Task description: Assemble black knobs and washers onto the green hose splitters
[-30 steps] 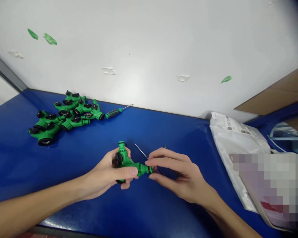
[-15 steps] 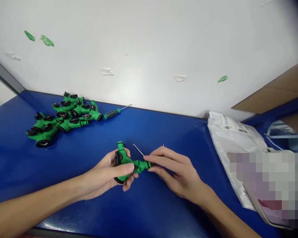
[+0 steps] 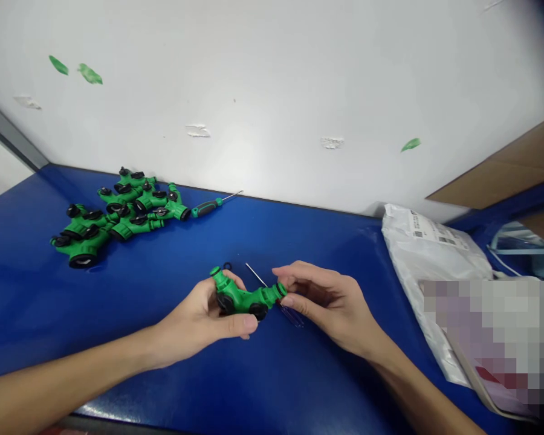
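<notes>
My left hand [image 3: 208, 314] is wrapped round a green Y-shaped hose splitter [image 3: 245, 298] with black valve knobs, held above the table. Thumb and fingertips of my right hand [image 3: 329, 302] close on the end of the splitter's right outlet, where a black O-ring [image 3: 281, 289] shows. Beneath that outlet a small screwdriver [image 3: 294, 317] with a clear purplish handle lies on the table, partly hidden by the hand and splitter. A loose black O-ring [image 3: 227, 266] rests just behind the left outlet.
Several green hose splitters [image 3: 131, 226] lie piled at the back left of the blue table [image 3: 185, 386]. Beside them is a green-and-black screwdriver [image 3: 207, 208]. A white plastic parcel bag [image 3: 430, 254] occupies the right side. A white wall [image 3: 272, 78] rises behind the table.
The splitter has tipped in my left hand, its outlets now lower and turned rightward. My right hand has shifted slightly right, its fingers curling at the outlet end. The purplish screwdriver handle now shows.
</notes>
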The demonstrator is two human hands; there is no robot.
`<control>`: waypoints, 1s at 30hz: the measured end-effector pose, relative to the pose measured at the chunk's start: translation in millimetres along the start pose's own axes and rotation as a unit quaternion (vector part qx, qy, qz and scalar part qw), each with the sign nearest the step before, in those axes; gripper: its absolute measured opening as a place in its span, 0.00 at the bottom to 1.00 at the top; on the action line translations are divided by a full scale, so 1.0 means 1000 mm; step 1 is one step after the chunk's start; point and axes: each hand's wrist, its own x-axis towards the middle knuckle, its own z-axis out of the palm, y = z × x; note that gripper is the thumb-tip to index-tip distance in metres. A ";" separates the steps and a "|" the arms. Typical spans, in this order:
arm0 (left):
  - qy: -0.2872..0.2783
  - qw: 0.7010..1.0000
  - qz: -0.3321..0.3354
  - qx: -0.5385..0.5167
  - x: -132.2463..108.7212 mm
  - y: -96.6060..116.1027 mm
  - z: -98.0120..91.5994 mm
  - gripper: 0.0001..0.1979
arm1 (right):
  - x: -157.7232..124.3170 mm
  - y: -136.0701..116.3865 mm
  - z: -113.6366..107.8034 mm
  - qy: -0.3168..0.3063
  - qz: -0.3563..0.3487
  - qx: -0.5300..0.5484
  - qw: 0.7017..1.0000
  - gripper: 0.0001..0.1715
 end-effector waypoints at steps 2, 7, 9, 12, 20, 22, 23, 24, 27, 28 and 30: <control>0.006 0.999 0.016 0.035 0.001 -0.003 -0.001 0.24 | 0.001 0.002 0.000 -0.010 0.039 0.049 0.998 0.10; -0.031 0.999 0.019 0.010 0.001 -0.005 -0.002 0.25 | 0.004 0.010 0.002 -0.020 0.094 0.148 0.984 0.09; -0.046 0.999 0.015 0.010 0.001 -0.004 -0.001 0.25 | 0.004 0.012 0.002 -0.017 0.097 0.167 0.981 0.08; -0.028 0.999 0.016 0.042 0.000 -0.004 -0.002 0.27 | 0.003 0.014 0.002 -0.013 0.084 0.197 0.977 0.07; -0.008 0.993 0.092 0.077 -0.002 0.004 -0.007 0.22 | 0.005 0.015 -0.001 0.008 0.090 0.268 0.959 0.06; 0.005 0.989 0.102 0.108 -0.002 0.007 -0.008 0.22 | 0.006 0.013 -0.003 0.001 0.094 0.242 0.966 0.07; 0.013 0.987 0.108 0.122 -0.002 0.009 -0.009 0.22 | 0.007 0.012 -0.006 0.005 0.092 0.220 0.971 0.09; 0.026 0.984 0.118 0.133 -0.001 0.012 -0.011 0.21 | 0.008 0.010 -0.009 0.018 0.089 0.194 0.977 0.11; 0.096 0.968 0.165 0.161 0.002 0.021 -0.016 0.21 | 0.013 0.008 -0.026 0.121 0.064 0.108 0.985 0.15; 0.117 0.962 0.177 0.172 0.003 0.024 -0.019 0.21 | 0.014 0.008 -0.034 0.161 0.056 0.068 0.983 0.14; 0.156 0.945 0.211 0.195 0.006 0.031 -0.025 0.20 | 0.016 0.011 -0.048 0.202 0.054 -0.062 0.976 0.15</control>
